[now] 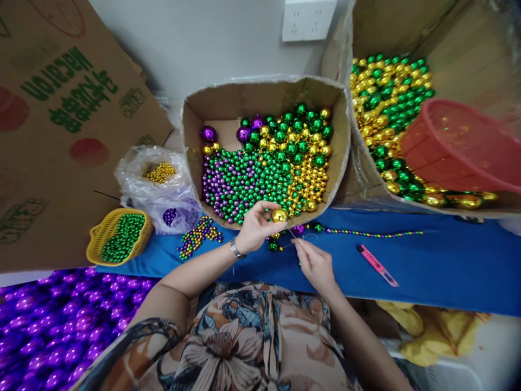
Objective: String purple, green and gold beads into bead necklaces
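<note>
Between the thumb and fingers of my left hand is a large shiny gold bead, held just over the near edge of the open cardboard box. My right hand, lower and to the right, pinches a thin needle whose tip points up toward the gold bead. Whether the tip is inside the bead I cannot tell. From the hands a string of beads runs right across the blue cloth, with bigger green and purple beads at its near end. A few more beads lie partly hidden under my left hand.
A pink utility knife lies on the blue cloth. To the left stand a yellow basket of green beads, plastic bags and loose small beads. At right, a second box holds beads and a red basket. Purple beads fill the lower left.
</note>
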The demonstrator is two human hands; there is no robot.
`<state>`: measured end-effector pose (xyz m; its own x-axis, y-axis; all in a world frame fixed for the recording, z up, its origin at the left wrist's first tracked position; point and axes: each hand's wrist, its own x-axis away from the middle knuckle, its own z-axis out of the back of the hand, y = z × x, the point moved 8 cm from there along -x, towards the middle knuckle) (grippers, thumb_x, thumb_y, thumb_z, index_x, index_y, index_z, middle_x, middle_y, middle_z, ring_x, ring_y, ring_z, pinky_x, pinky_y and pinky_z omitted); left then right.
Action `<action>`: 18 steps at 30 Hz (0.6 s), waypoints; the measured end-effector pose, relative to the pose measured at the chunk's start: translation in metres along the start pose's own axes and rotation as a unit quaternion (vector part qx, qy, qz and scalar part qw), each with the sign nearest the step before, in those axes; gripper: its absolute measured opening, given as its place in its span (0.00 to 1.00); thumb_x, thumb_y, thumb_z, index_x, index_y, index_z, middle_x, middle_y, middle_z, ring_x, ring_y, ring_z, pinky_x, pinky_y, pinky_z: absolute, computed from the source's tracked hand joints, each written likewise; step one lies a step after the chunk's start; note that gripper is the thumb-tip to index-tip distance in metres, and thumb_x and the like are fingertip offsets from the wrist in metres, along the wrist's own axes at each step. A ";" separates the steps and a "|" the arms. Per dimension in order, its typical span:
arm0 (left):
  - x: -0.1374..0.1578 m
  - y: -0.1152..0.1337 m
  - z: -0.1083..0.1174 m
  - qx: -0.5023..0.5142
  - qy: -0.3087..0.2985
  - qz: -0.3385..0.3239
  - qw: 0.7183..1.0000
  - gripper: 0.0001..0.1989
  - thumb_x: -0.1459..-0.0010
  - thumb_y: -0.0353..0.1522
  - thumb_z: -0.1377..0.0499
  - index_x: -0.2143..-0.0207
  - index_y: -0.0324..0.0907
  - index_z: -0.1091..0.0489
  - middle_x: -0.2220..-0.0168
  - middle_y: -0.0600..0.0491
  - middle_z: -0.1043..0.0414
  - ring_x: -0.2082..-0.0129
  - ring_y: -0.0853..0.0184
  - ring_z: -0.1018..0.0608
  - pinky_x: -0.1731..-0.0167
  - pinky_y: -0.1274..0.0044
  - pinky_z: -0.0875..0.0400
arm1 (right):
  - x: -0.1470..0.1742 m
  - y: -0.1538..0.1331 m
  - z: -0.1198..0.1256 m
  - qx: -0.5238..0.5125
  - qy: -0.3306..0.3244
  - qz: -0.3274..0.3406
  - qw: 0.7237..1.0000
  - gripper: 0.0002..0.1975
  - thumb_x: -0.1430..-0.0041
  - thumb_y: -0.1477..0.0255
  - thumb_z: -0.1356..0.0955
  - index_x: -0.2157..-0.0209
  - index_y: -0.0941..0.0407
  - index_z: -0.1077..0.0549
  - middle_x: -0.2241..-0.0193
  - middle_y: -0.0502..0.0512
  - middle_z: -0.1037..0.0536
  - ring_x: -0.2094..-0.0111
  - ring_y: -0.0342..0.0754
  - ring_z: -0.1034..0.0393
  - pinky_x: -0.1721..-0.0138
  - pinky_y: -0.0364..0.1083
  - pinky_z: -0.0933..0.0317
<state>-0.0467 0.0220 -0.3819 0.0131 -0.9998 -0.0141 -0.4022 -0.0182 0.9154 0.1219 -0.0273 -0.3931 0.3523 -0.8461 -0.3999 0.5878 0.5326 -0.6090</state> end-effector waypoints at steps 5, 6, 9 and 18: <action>0.000 0.002 -0.001 -0.002 -0.011 -0.023 1.000 0.23 0.58 0.30 0.27 0.60 0.41 0.32 0.60 0.53 0.27 0.61 0.70 0.23 0.61 0.77 0.25 | 0.000 -0.001 0.000 -0.006 -0.004 0.000 1.000 0.13 0.33 0.72 0.39 0.56 0.56 0.24 0.61 0.53 0.18 0.62 0.44 0.22 0.58 0.41 0.29; 0.000 0.002 0.000 -0.002 -0.011 -0.023 1.000 0.23 0.58 0.30 0.27 0.60 0.41 0.31 0.60 0.53 0.28 0.62 0.70 0.23 0.61 0.77 0.25 | 0.000 -0.001 0.000 -0.008 -0.005 -0.002 1.000 0.13 0.33 0.72 0.39 0.56 0.55 0.24 0.61 0.53 0.18 0.62 0.44 0.22 0.58 0.42 0.29; 0.000 0.001 0.000 -0.002 -0.008 -0.010 1.000 0.23 0.57 0.31 0.27 0.60 0.41 0.32 0.60 0.53 0.27 0.62 0.70 0.22 0.62 0.77 0.25 | -0.001 -0.001 -0.001 -0.013 -0.012 -0.009 1.000 0.13 0.33 0.71 0.39 0.56 0.55 0.24 0.61 0.53 0.18 0.62 0.45 0.22 0.59 0.42 0.29; 0.001 -0.001 0.000 0.005 -0.012 0.003 1.000 0.23 0.58 0.31 0.26 0.60 0.41 0.31 0.63 0.53 0.26 0.63 0.69 0.22 0.63 0.76 0.25 | -0.002 -0.001 -0.001 -0.028 -0.013 -0.015 0.999 0.14 0.33 0.71 0.40 0.56 0.54 0.23 0.61 0.54 0.18 0.61 0.46 0.22 0.58 0.43 0.28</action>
<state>-0.0468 0.0209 -0.3829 -0.0117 -0.9998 -0.0184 -0.4110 -0.0120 0.9115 0.1203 -0.0263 -0.3924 0.3543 -0.8615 -0.3638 0.5571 0.5069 -0.6577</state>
